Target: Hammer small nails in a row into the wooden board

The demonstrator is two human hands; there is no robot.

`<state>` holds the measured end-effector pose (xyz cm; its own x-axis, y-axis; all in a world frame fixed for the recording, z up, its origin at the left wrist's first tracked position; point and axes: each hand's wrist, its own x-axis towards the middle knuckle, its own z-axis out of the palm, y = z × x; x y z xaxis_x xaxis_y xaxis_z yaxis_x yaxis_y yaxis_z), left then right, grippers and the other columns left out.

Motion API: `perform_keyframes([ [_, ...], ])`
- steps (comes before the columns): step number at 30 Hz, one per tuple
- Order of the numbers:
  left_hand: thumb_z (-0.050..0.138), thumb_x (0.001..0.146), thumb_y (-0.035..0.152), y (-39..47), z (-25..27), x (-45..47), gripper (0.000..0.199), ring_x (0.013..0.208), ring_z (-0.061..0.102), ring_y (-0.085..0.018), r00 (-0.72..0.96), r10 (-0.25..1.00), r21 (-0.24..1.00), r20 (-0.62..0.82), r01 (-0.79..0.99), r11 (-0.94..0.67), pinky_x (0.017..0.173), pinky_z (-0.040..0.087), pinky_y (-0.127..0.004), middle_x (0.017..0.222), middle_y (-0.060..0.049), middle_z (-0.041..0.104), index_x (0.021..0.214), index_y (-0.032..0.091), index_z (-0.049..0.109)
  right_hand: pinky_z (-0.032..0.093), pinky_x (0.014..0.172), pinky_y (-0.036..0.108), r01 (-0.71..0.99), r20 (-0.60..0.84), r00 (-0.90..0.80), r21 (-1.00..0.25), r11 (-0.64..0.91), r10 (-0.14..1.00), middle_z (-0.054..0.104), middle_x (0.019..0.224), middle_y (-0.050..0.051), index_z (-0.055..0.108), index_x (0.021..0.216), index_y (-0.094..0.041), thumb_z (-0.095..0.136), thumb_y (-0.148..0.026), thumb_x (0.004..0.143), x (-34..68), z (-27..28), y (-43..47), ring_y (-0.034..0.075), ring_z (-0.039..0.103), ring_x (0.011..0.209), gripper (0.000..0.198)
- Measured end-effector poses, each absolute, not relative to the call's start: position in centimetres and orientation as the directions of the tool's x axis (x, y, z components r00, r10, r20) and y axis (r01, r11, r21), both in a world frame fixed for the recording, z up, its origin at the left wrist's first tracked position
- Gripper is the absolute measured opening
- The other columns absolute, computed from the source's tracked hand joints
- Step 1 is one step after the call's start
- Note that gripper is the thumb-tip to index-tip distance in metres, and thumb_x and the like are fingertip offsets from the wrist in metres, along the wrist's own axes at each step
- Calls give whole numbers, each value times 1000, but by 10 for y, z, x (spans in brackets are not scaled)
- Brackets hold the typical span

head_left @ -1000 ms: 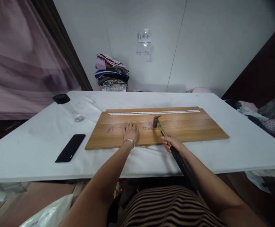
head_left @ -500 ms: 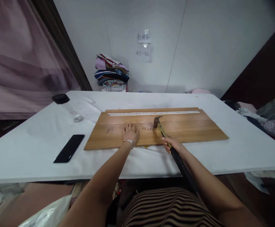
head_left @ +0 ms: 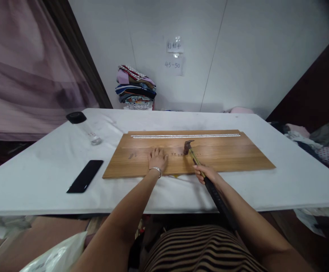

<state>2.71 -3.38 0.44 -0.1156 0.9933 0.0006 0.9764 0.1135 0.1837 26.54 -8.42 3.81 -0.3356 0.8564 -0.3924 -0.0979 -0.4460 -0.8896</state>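
Note:
A wide wooden board [head_left: 232, 153] lies on the white-covered table. My left hand [head_left: 157, 159] rests flat on it, fingers spread, a bracelet at the wrist. In my right hand [head_left: 205, 173] is a claw hammer [head_left: 192, 153], gripped partway along its handle. Its rusty head is low over the board's middle; whether it touches a nail there I cannot tell. A short row of small nails [head_left: 176, 154] stands between my left hand and the hammer head. Several loose nails [head_left: 131, 155] lie on the board left of my left hand.
A black phone [head_left: 85, 176] and a clear bottle with a black lid [head_left: 86, 130] lie on the table [head_left: 48, 166] to the left. Two white strips [head_left: 185, 136] run along the board's far edge. Folded clothes [head_left: 136, 88] are stacked by the wall.
The view has shifted slightly, so the table and board appear a little further right. My left hand stays on the board, and the hammer head stays low at nearly the same spot.

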Motion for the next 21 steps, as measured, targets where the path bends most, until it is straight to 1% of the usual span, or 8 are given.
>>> perform_keyframes([
  [4,32,101,43,-34,6,28,57,153,30,-28,-112,994,190,-17,975,113,124,24,-48,164,-12,39,147,16,53,27,28,21,-95,-396,-321,-890,-445,860,44,49,-12,43,78,-25,81,-45,61,265,39,-85,6,35,32,46],
  [8,32,101,44,-34,5,27,58,153,30,-28,-115,993,189,-12,975,115,124,24,-48,164,-12,39,148,16,52,29,28,20,-98,-389,-319,-894,-438,865,45,50,-12,43,78,-25,82,-45,61,267,40,-85,6,36,33,47],
  [14,35,100,42,-34,3,27,56,152,31,-28,-118,993,202,6,973,115,124,24,-48,162,-13,41,147,17,53,29,29,20,-78,-390,-317,-898,-433,865,44,48,-11,38,71,-25,82,-50,59,269,35,-83,5,36,33,51],
  [21,33,100,42,-34,4,27,57,152,31,-28,-117,993,199,1,973,115,124,24,-48,163,-13,41,147,17,52,28,29,20,-53,-376,-351,-906,-420,857,40,44,-12,39,69,-25,79,-53,63,270,32,-83,5,33,32,49],
])
